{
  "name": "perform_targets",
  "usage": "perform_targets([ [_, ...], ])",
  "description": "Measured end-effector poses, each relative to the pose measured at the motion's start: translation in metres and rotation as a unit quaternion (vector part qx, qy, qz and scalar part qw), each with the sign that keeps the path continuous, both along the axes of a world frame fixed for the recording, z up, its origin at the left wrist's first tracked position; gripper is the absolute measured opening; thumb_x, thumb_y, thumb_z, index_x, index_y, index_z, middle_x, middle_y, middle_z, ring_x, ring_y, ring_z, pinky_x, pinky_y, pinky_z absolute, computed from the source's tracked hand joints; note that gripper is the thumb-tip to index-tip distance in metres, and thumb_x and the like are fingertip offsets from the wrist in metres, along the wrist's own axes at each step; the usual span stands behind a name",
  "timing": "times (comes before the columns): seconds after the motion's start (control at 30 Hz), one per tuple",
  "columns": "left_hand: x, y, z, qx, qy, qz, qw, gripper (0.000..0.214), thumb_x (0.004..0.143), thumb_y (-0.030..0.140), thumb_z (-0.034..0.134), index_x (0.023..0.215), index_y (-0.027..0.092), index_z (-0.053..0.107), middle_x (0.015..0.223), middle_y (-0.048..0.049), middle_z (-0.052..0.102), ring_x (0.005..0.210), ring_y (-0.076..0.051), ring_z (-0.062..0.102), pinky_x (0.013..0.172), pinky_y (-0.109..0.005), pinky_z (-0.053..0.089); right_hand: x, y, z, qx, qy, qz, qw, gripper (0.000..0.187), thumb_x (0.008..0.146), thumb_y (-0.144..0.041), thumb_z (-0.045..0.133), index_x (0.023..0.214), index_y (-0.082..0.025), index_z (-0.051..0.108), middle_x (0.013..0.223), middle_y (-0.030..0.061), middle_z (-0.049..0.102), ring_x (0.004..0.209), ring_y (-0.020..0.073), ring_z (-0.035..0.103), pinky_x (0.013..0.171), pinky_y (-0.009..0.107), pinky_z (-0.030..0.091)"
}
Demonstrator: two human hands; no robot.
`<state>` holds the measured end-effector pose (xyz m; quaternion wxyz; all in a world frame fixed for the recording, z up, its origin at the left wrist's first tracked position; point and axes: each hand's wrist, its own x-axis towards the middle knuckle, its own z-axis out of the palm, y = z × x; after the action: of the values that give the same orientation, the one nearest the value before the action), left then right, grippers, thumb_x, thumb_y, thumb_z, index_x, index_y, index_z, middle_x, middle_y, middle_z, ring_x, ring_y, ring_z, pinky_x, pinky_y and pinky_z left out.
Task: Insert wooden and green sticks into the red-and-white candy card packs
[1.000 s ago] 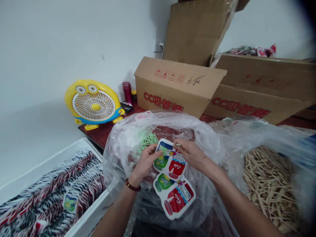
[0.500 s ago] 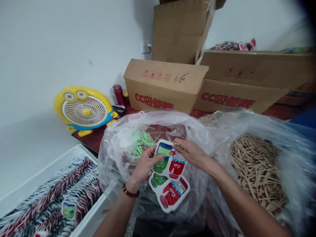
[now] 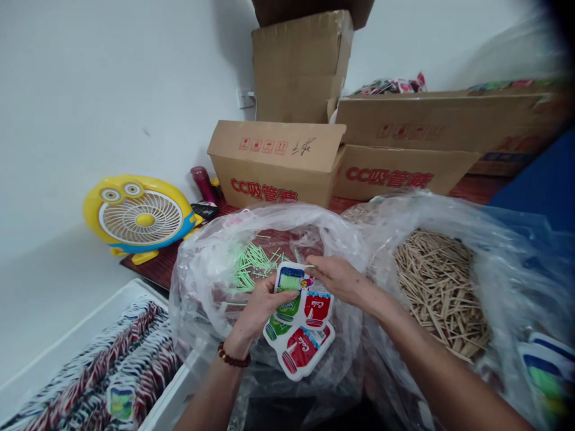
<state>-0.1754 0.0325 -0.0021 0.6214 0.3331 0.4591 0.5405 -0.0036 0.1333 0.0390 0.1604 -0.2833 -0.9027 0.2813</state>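
Note:
My left hand point(image 3: 256, 311), wearing a beaded bracelet, is closed on two overlapping packets point(image 3: 305, 350) printed with green and red cola drinks. The thumb lies across the front of the upper packet. At that packet's top right corner, my right hand point(image 3: 336, 280) is pinched on a thin green stick point(image 3: 309, 266), mostly hidden by the fingers. Just behind the hands, loose green sticks point(image 3: 252, 263) lie on the dark red table inside an opened clear plastic bag point(image 3: 193, 269).
A second clear bag at right holds many brown sticks point(image 3: 440, 287). At lower left, a white foam box point(image 3: 108, 311) holds rows of packets. More packets point(image 3: 548, 371) show at lower right. Behind stand a yellow fan point(image 3: 146, 220) and cardboard boxes point(image 3: 274, 161).
The view has turned right, so the scene sits further left and packets appear at lower right. My right fingers have come closer to the upper packet's top corner with the green stick.

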Motion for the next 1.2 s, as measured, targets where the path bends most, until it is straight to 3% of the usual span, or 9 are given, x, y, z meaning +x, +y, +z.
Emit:
perform_targets([
  [0.13,0.005,0.001,0.002,-0.005,0.004,0.021,1.000,0.032,0.067,0.024,0.079,0.093,0.015,0.063,0.078,-0.0042,0.074,0.064,-0.019,0.069,0.061,-0.029,0.055,-0.012,0.004,-0.012,-0.023,0.015,0.002,1.000,0.021,0.094,-0.031,0.039,0.088,-0.021,0.057,0.079,0.0019,0.064,0.071,0.0157,0.058,0.064,0.025,0.038],
  [0.3,0.000,-0.004,-0.004,-0.027,0.023,0.055,0.998,0.032,0.069,0.029,0.077,0.093,0.015,0.061,0.081,-0.0062,0.075,0.065,-0.020,0.070,0.061,-0.030,0.056,-0.014,0.014,-0.019,-0.050,0.091,-0.064,0.993,0.036,0.089,-0.032,0.050,0.122,-0.018,0.050,0.115,0.0107,0.062,0.102,0.0214,0.058,0.084,0.032,0.043],
  [0.37,-0.001,-0.005,-0.005,-0.033,0.028,0.056,0.998,0.033,0.069,0.029,0.077,0.095,0.015,0.060,0.083,-0.0066,0.074,0.067,-0.020,0.069,0.062,-0.029,0.056,-0.007,0.011,-0.017,-0.081,0.093,-0.031,0.992,0.031,0.087,-0.031,0.054,0.115,-0.018,0.056,0.109,0.0078,0.065,0.095,0.0197,0.060,0.080,0.030,0.044],
  [0.43,0.001,-0.006,-0.006,-0.031,0.039,0.045,0.998,0.033,0.069,0.029,0.077,0.094,0.015,0.060,0.082,-0.0059,0.074,0.066,-0.019,0.069,0.062,-0.028,0.055,0.002,0.005,-0.016,-0.122,0.072,0.003,0.990,0.017,0.086,-0.029,0.056,0.096,-0.018,0.064,0.090,0.0028,0.068,0.080,0.0161,0.060,0.070,0.026,0.043],
  [0.53,0.012,-0.003,-0.005,-0.018,0.079,0.029,0.996,0.035,0.066,0.028,0.078,0.094,0.016,0.061,0.082,-0.0034,0.072,0.066,-0.016,0.067,0.062,-0.025,0.053,0.015,-0.005,-0.015,-0.138,0.058,-0.008,0.989,0.011,0.084,-0.023,0.057,0.079,-0.017,0.064,0.072,-0.0010,0.064,0.067,0.0125,0.056,0.060,0.022,0.037],
  [0.7,0.037,-0.002,-0.005,-0.021,0.138,0.001,0.990,0.028,0.066,0.028,0.078,0.086,0.015,0.063,0.077,-0.0023,0.070,0.064,-0.015,0.063,0.062,-0.024,0.051,0.041,-0.019,-0.015,-0.110,0.059,-0.057,0.991,0.009,0.083,-0.021,0.058,0.077,-0.018,0.064,0.068,-0.0030,0.062,0.063,0.0102,0.052,0.057,0.020,0.031],
  [0.93,0.074,-0.005,0.002,-0.002,0.238,-0.103,0.966,0.018,0.073,0.032,0.070,0.071,0.015,0.066,0.064,-0.0002,0.066,0.056,-0.013,0.057,0.054,-0.019,0.043,0.095,-0.048,-0.017,-0.065,0.033,-0.106,0.992,0.023,0.089,-0.031,0.054,0.074,-0.017,0.062,0.066,-0.0024,0.059,0.061,0.0090,0.050,0.054,0.020,0.027],
  [1.2,0.118,-0.006,0.000,-0.022,0.178,-0.218,0.959,0.019,0.077,0.032,0.066,0.074,0.014,0.068,0.071,-0.0021,0.068,0.063,-0.015,0.058,0.059,-0.021,0.045,0.147,-0.068,-0.032,-0.103,0.058,-0.142,0.983,0.034,0.091,-0.042,0.050,0.072,-0.017,0.062,0.061,-0.0038,0.054,0.058,0.0095,0.048,0.054,0.020,0.030],
])
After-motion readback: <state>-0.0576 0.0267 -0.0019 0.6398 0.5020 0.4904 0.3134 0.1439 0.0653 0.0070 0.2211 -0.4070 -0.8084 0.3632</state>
